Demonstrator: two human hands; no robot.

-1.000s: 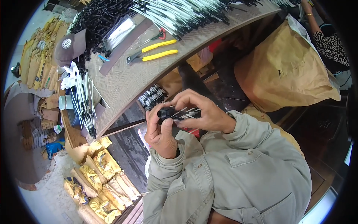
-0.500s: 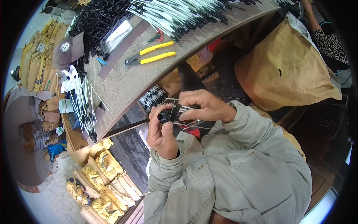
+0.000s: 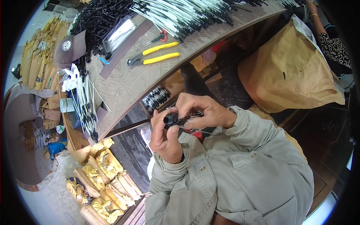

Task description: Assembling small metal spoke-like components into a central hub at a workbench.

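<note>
Black plastic parts with a round hollow end sit between my two hands, in front of my chest. My left hand is closed around them, thumb below and fingers curled above. From the other side my right hand pinches the same parts, its index finger bent down over them. Thin white rods stick out under and behind the right fingers. Much of what I hold is hidden by the fingers, so how the pieces join cannot be made out.
Yellow-handled cutters, a red-handled tool and piled white rods with black ends lie on the bench. Beside it are a cap, wrapped packets and a big brown paper bag. Another person's arm shows far right.
My right fingers have bent and pinched closer to the left hand, covering more of the white rods. The round black end has shifted slightly right. The view has moved a little.
</note>
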